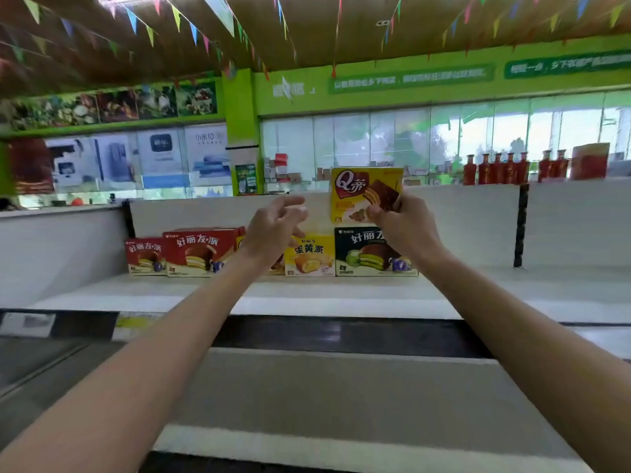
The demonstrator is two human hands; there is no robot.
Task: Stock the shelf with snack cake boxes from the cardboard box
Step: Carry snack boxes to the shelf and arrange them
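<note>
Yellow Q box point(366, 194): light, stiff carton; right hand point(404, 223) fingers pinch lower corner, black box point(374, 252) just below. Left hand point(273, 227) spread, empty.

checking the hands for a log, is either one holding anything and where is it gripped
The right hand pinches the yellow snack cake box at its lower right corner. The left hand is open and empty.

Both bare forearms extended forward. Left hand point(273, 230) empty, fingers loosely curled and spread. Right hand point(404, 223) raised, thumb and fingertips pinched shut on something.
</note>
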